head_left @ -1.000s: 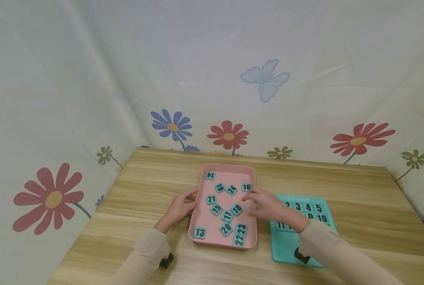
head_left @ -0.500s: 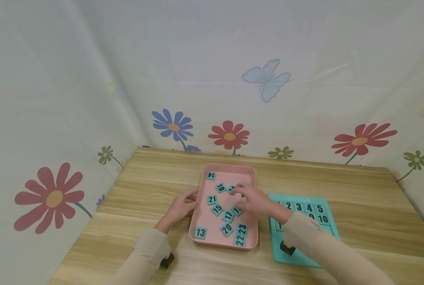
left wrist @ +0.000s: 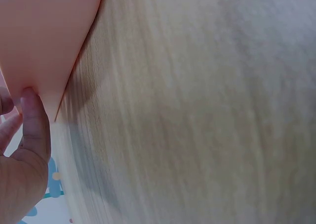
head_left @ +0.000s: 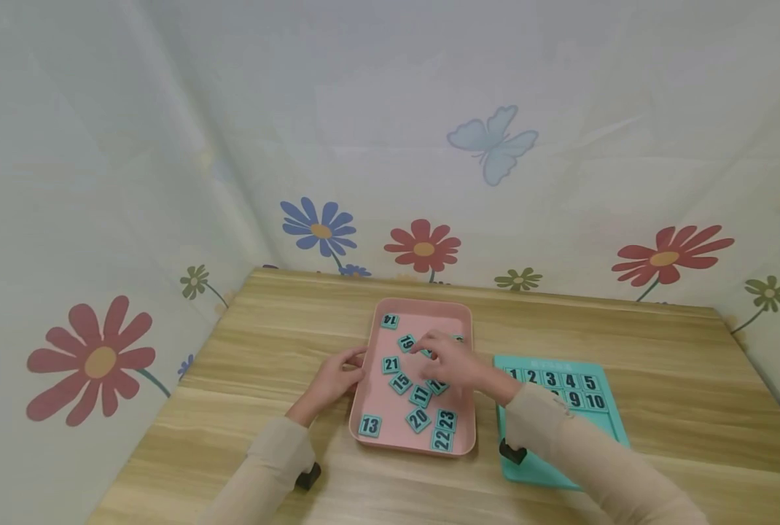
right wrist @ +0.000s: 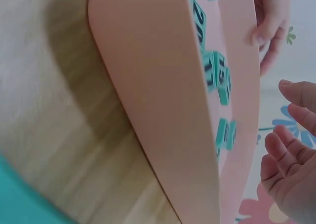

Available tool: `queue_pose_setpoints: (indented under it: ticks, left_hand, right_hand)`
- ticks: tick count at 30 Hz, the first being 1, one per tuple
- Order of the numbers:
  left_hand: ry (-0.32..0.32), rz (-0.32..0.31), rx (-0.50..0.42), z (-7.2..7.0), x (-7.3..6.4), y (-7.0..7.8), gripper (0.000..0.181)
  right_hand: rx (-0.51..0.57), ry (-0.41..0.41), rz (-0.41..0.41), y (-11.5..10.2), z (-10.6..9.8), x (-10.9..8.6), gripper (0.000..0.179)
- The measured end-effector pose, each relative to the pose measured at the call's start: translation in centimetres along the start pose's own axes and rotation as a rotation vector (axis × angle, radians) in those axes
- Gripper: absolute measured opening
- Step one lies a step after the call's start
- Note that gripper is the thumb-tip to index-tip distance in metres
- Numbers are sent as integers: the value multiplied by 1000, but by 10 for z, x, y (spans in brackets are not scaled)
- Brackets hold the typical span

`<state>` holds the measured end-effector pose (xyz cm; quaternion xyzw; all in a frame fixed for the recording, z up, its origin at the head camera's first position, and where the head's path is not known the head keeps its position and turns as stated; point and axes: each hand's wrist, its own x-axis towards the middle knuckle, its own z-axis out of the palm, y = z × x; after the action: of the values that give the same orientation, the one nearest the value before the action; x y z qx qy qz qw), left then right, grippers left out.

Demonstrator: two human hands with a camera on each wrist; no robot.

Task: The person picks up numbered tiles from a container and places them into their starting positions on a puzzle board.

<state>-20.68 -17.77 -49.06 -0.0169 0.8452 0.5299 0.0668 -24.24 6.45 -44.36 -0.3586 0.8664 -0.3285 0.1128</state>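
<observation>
To the right of the pink tray (head_left: 399, 437) lies a flat blue-green board (head_left: 528, 470) with black numbers. The tray is smooth, with round corners. It sits on a surface (head_left: 311, 306) with wood stripes. Square tile 13 (head_left: 370, 426) is in its near left corner. The left hand (head_left: 329, 379), fingers loose, touches its left side. The right hand (head_left: 452, 362) is above it, fingertips apart. Square tile 14 (head_left: 390, 321) is near its far left corner.

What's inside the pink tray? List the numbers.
Readable tiles in the tray: 13, 14, 15, 17, 19, 20, 21, 22, 23. The right hand partly covers others, hiding their full numbers.
</observation>
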Motion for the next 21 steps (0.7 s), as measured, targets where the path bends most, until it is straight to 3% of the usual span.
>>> queue_pose_setpoints:
  ticks: [4,7,12,21]
  left_hand:
    - [-10,6,-3,-3,-9,16,44]
    - [-10,8,10,-2,-9,15,44]
    - [8,-4,27,1,1,-1,45]
    - [10,4,42,0,3,-4,46]
  right_hand:
    - [18,-61,46,-7,13,1,38]
    - [-8,-93,39,-14,25,0,40]
    - [-92,-110,-31,-20,46,2,41]
    - [-147,-129,7,-31,75,5,43]
